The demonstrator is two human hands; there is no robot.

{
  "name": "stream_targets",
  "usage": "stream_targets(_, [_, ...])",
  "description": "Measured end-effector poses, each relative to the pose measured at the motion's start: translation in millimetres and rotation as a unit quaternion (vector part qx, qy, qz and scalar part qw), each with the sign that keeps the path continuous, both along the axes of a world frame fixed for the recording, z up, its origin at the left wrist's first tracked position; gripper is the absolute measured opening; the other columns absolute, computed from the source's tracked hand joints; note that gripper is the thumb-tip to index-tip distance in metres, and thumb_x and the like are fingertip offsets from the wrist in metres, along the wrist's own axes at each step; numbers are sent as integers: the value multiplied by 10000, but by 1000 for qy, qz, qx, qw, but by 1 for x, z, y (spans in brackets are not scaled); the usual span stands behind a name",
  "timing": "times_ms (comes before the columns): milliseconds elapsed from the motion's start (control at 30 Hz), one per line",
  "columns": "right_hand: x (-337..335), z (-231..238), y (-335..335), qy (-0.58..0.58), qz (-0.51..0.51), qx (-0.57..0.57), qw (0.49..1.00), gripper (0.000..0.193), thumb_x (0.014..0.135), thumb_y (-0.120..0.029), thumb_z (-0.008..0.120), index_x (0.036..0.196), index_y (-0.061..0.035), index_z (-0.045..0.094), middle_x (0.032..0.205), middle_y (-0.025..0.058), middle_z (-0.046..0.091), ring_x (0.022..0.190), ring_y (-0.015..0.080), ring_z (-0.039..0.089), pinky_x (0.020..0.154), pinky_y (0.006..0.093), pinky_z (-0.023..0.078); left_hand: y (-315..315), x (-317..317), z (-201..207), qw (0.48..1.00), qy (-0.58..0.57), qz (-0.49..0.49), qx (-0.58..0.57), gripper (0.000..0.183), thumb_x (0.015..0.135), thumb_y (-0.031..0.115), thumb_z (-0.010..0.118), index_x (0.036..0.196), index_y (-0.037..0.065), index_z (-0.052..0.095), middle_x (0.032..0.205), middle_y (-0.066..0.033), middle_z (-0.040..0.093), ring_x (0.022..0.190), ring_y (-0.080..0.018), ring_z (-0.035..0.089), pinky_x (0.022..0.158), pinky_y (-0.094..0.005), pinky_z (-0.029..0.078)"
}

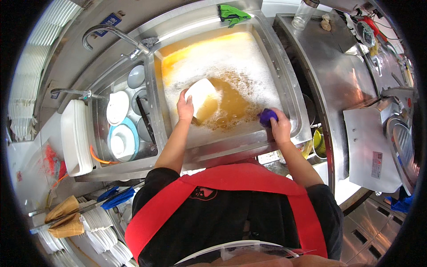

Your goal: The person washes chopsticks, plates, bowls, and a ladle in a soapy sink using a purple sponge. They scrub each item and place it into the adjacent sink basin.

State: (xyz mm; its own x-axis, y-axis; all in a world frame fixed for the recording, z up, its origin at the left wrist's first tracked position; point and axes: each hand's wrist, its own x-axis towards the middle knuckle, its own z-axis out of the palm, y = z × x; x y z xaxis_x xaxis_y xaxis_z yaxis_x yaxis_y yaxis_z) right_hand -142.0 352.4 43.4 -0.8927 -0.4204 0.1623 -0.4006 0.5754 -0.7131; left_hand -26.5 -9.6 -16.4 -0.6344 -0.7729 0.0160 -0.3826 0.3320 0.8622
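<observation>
1. The left hand (185, 107) grips a white dish (202, 90) in foamy, brownish water (233, 101).
2. The right hand (281, 127) holds a purple scrubber (267, 117) near the steel basin's (284, 75) front edge.
3. A green cloth (233, 15) lies on its back rim.
4. White dishes (118, 108) crowd the adjoining basin (152, 95).
5. A glass jar (303, 18) stands on the steel desk (313, 51).

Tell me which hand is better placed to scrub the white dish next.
Probably the right hand: it grips the purple scrubber, a little to the right of the white dish, while the left hand is occupied holding that dish by its left edge.
</observation>
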Motion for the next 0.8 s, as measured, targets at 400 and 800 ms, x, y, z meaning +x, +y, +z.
stream_targets(400, [7, 22, -199, -146, 190, -284, 929, 356, 881, -67, 564, 1235, -112, 564, 1356, 153, 455, 1258, 266, 446, 1076, 326, 357, 60, -6, 21, 853, 288, 18, 436, 514, 1016, 377, 385, 1400, 40, 329, 1314, -124, 488, 1194, -239, 491, 1015, -386, 412])
stream_targets(800, [-9, -83, -169, -86, 193, 240, 948, 584, 847, -324, 653, 1384, -278, 426, 1522, 77, 259, 1371, 317, 298, 1082, 546, 298, 63, -1, 3, 792, 270, 80, 542, 438, 1030, 334, 296, 1416, 125, 278, 1312, -162, 488, 1147, -313, 553, 940, -483, 489])
